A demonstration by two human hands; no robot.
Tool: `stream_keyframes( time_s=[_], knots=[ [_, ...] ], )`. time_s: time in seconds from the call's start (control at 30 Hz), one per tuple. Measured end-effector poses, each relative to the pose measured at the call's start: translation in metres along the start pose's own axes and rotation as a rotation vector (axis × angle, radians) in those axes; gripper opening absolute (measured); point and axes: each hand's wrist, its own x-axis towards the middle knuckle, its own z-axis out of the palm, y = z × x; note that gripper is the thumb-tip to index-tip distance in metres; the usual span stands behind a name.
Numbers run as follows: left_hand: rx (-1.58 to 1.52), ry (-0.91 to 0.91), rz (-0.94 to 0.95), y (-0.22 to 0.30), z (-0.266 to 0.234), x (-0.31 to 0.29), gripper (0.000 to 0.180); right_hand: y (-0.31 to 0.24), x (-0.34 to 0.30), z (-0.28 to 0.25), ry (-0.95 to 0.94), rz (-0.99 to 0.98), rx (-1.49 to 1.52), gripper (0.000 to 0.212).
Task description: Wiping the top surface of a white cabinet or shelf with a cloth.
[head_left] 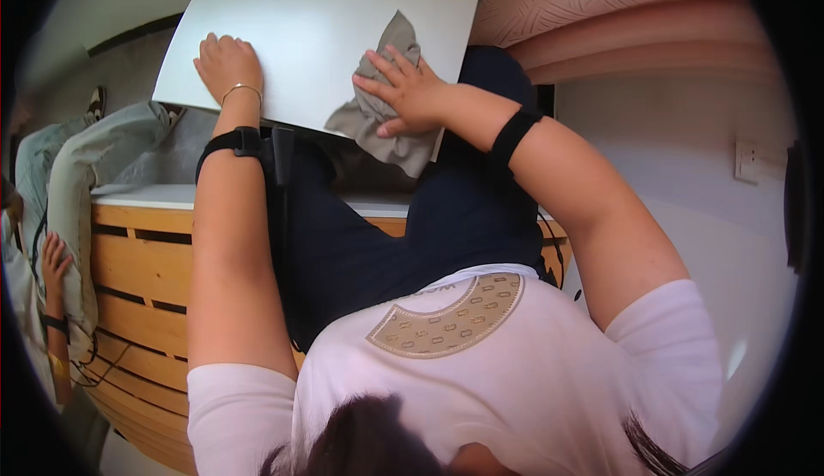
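Note:
My right hand (405,94) lies on a crumpled grey cloth (369,120), its fingers spread and stretched out. Part of the cloth is flat against a white tabletop (300,30), and the rest hangs over the near edge. Toward the left side of the same top rests my left hand (228,68), closed with its fingers curled under. Nothing shows in it, though its palm is hidden. A thin bracelet (240,90) circles the left wrist, and black straps (515,137) go round both forearms.
I sit on a slatted wooden bench (142,266), my dark-trousered legs below the tabletop. At the left, another person in light trousers (77,158) sits close by, a hand (56,261) on the leg. Pink fabric (618,21) borders the right side, near a wall socket (747,161).

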Motion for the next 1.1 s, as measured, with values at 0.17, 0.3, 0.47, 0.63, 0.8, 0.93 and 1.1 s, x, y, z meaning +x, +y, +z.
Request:
stream_keyframes(
  time_s=[0.17,0.3,0.47,0.63,0.8,0.93,1.1],
  knots=[
    [-0.031,-0.028,-0.019,-0.005,0.005,-0.001,0.022,0.014,0.079,-0.03,0.067,0.089,0.113,0.083],
    [-0.061,0.103,-0.034,0.0,0.013,-0.005,0.021,0.032,0.133,-0.055,0.233,0.274,0.152,0.087],
    [-0.593,0.37,-0.074,0.003,0.002,0.0,0.011,0.056,0.185,-0.113,0.133,0.304,0.129,0.091],
    [-0.071,0.032,-0.072,0.011,-0.008,-0.004,0.018,0.065,0.207,-0.145,0.184,0.346,0.121,0.09],
    [-0.009,0.037,-0.062,0.012,-0.008,-0.001,0.018,0.08,0.219,-0.152,0.251,0.345,0.155,0.087],
    [0.025,0.035,-0.051,0.014,-0.004,-0.001,0.02,0.081,0.207,-0.136,0.245,0.363,0.167,0.086],
    [-0.047,0.082,-0.077,0.013,0.007,0.002,0.021,0.083,0.165,-0.069,0.357,0.222,0.076,0.085]
  ],
)
